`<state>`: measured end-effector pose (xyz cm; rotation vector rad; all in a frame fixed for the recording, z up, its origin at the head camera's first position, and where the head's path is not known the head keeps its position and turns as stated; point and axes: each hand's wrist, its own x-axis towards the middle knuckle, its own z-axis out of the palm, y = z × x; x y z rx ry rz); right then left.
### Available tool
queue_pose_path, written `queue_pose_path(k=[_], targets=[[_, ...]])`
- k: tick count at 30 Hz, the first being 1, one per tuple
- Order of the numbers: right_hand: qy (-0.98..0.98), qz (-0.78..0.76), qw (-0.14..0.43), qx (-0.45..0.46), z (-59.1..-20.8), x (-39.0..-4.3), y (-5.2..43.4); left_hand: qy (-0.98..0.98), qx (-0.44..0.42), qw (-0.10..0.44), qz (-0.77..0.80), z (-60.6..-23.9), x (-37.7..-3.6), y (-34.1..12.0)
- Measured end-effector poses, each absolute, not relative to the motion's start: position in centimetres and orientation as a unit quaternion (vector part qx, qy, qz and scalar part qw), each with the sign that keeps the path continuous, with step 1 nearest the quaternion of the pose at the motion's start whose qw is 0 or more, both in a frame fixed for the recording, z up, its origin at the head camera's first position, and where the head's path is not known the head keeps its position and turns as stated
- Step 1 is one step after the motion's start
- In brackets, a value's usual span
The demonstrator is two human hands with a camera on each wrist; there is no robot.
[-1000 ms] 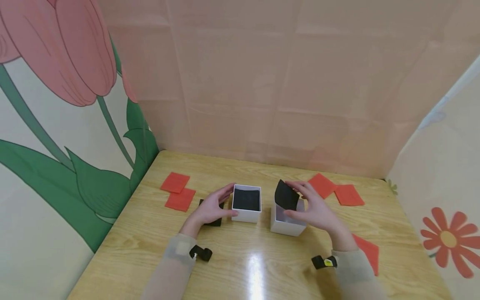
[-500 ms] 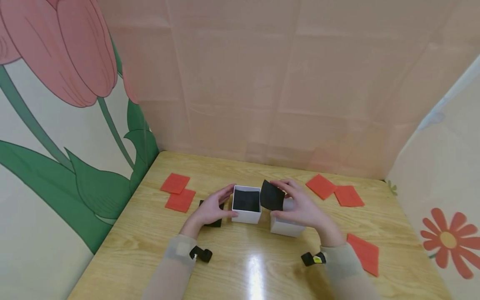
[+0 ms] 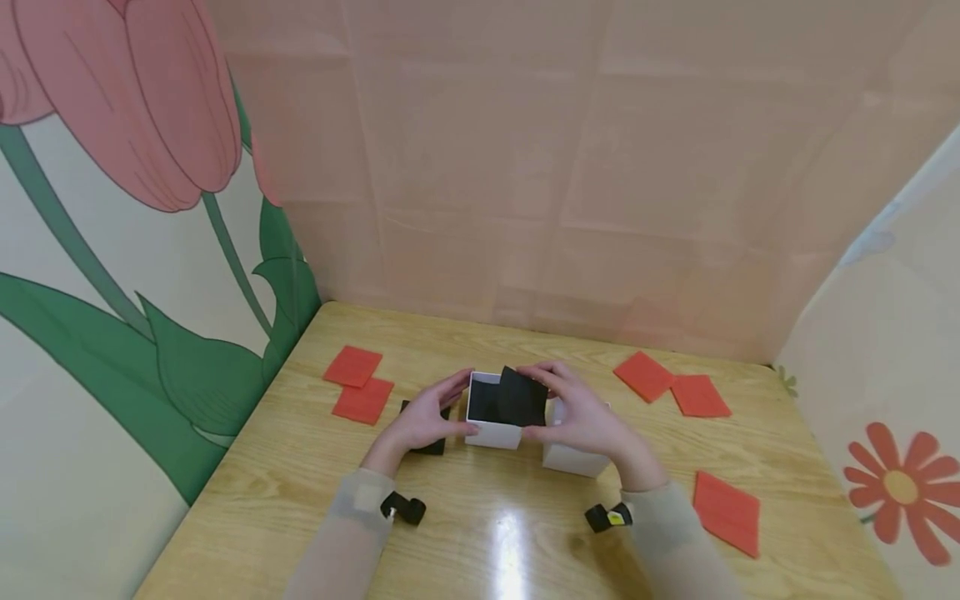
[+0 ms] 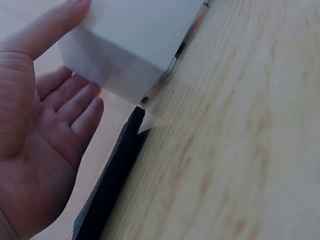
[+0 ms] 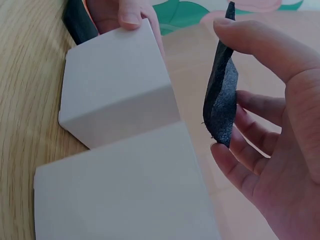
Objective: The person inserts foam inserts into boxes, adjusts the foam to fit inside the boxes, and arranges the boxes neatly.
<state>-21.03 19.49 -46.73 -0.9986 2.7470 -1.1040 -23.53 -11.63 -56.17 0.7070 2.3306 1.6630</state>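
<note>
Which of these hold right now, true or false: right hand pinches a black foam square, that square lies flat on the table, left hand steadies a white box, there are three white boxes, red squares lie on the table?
1. The right hand pinches a black foam square. True.
2. That square lies flat on the table. False: it is held in the air over the left white box.
3. The left hand touches the left white box's side. True.
4. Three white boxes stand on the table. False: only two show, the second white box on the right.
5. Red squares lie on the table. True.
</note>
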Motion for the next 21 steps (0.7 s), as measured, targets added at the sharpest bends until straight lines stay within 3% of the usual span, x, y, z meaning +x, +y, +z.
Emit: queue_pose_path(k=[21], targets=[[0.904, -0.248, 0.019, -0.349, -45.9, -23.2, 16.4, 0.786, 0.25, 0.093, 0.558, -56.1, -23.6, -11.7]])
